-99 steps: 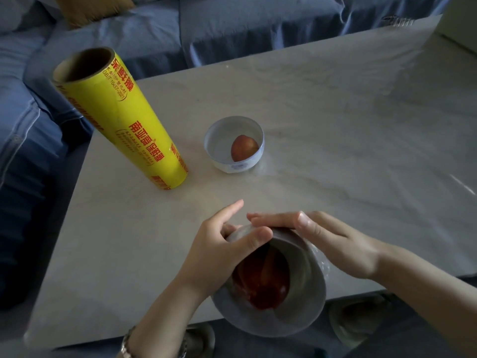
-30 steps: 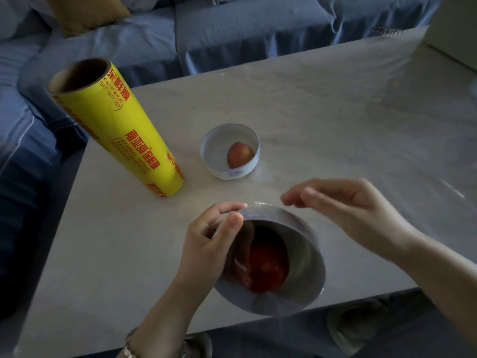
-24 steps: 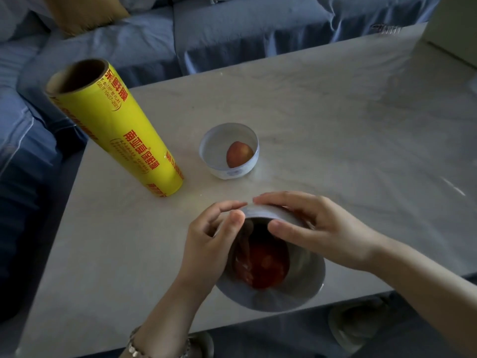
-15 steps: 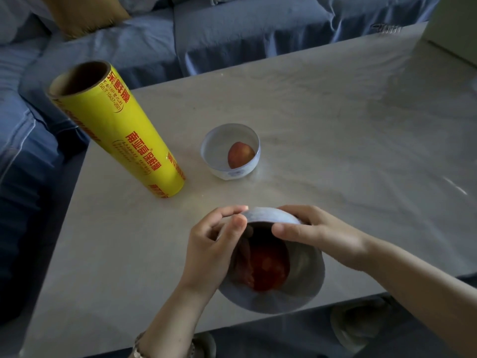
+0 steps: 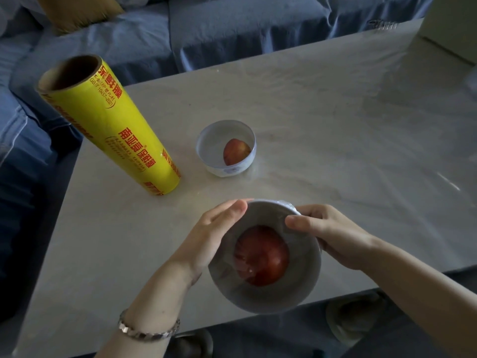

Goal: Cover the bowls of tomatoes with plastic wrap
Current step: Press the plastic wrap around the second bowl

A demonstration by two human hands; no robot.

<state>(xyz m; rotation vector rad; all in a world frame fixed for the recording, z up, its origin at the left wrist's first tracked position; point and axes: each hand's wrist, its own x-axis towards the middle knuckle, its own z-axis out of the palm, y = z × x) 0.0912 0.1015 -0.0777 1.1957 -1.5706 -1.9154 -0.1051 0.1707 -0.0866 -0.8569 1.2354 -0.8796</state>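
A white bowl [image 5: 265,297] with a red tomato [image 5: 262,255] sits at the table's near edge, clear plastic wrap stretched over its mouth. My left hand [image 5: 209,236] lies flat against the bowl's left side, fingers straight. My right hand [image 5: 326,235] grips the right rim, thumb on the wrap on top, fingers curled down the outside. A second, smaller white bowl [image 5: 227,149] with a tomato [image 5: 236,152] stands uncovered farther back. The yellow roll of plastic wrap [image 5: 108,135] stands upright at the left.
The pale marble table [image 5: 335,130] stretches right and back. A blue sofa [image 5: 206,29] runs behind and to the left of it. A pale box corner [image 5: 454,24] sits at the far right. Slippers [image 5: 353,321] lie on the floor below the near edge.
My right hand came down from above the bowl and took hold of its right rim. My left hand's curled fingers flattened against the left side. The bowl now sits more level.
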